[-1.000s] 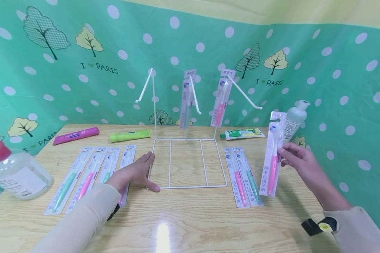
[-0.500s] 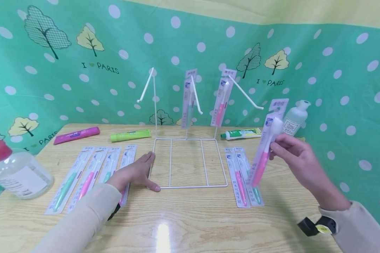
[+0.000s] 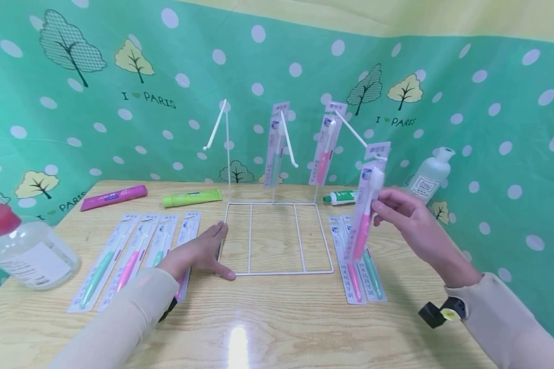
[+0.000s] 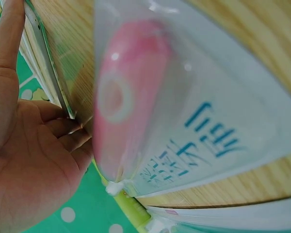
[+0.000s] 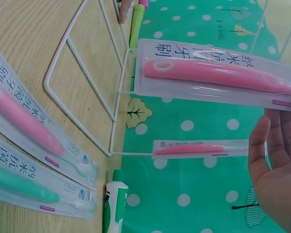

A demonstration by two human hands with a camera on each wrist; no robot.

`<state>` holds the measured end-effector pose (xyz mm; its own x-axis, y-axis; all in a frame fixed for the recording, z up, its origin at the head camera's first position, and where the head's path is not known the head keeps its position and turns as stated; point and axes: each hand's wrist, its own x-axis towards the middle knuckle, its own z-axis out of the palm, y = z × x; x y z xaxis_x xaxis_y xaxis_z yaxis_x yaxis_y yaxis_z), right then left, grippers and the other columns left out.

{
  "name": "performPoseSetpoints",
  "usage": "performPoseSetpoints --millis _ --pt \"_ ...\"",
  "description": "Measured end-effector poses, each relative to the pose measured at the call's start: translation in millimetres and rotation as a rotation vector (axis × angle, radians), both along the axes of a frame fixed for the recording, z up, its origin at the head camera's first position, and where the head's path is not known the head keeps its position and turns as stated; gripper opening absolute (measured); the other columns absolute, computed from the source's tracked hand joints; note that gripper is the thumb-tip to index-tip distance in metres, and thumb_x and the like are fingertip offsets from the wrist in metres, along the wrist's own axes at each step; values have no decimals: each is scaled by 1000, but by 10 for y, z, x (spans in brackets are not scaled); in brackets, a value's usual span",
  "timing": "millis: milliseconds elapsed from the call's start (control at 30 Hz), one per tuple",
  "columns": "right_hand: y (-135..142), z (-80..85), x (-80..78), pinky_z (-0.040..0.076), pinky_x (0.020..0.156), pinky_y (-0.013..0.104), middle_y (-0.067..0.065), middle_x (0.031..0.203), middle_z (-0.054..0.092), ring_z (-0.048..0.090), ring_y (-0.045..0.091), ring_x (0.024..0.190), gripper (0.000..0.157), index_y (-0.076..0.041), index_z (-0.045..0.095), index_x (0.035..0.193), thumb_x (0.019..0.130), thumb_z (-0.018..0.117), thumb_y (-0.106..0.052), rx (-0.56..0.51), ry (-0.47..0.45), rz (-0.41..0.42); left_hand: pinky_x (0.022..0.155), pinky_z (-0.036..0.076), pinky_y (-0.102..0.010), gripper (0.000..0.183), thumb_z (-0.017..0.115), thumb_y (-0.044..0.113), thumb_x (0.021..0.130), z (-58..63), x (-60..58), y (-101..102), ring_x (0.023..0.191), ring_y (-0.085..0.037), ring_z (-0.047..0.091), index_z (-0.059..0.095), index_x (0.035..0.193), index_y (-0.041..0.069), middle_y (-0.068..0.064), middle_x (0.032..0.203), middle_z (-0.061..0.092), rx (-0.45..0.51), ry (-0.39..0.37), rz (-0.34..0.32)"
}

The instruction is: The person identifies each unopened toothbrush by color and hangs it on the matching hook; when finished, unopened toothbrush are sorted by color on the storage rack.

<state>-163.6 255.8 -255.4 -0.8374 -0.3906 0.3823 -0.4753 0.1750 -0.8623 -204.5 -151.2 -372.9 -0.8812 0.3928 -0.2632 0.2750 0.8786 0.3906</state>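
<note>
My right hand [image 3: 400, 210] pinches a packaged pink toothbrush [image 3: 362, 225] by its right edge. The pack's top overlaps the tip of the right hook of a white wire display rack [image 3: 277, 273]; whether the tip is through the hole I cannot tell. In the right wrist view the pink handle [image 5: 208, 76] points away from the hand. My left hand [image 3: 202, 251] rests at the rack base's left side, thumb on the front corner and fingers along the side wire. A green toothbrush pack [image 3: 276, 146] hangs on the middle hook, a pink one [image 3: 327, 146] on the right hook.
Several toothbrush packs [image 3: 97, 266] lie left of the rack; two more [image 3: 374, 271] lie right of it. Behind are magenta [image 3: 114, 198], lime [image 3: 192, 198] and green-white [image 3: 341, 198] tubes. A red-capped bottle [image 3: 32, 256] and a pump-less bottle [image 3: 429, 174] flank the table.
My right hand has carried the pink toothbrush pack left and upward, from beside the bottle to the right hook's tip, tilting it. My left hand has stayed at the rack's base.
</note>
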Motion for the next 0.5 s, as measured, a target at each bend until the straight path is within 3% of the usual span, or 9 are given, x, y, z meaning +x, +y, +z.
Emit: performPoseSetpoints --millis 133,500 --pt "-54 -7 -101 50 73 25 12 99 58 57 21 81 22 1 56 108 94 50 -15 62 -44 -83 109 11 -47 131 74 64 51 9 12 -4 136 -35 4 9 144 -1 -20 150 4 7 3 -1" --pt "-205 24 -531 52 74 32 7 99 62 58 18 89 34 -2 56 110 92 53 -31 77 -113 -207 109 11 -47 131 74 64 52 19 9 6 136 -35 3 8 144 0 -19 150 3 0 -6 0"
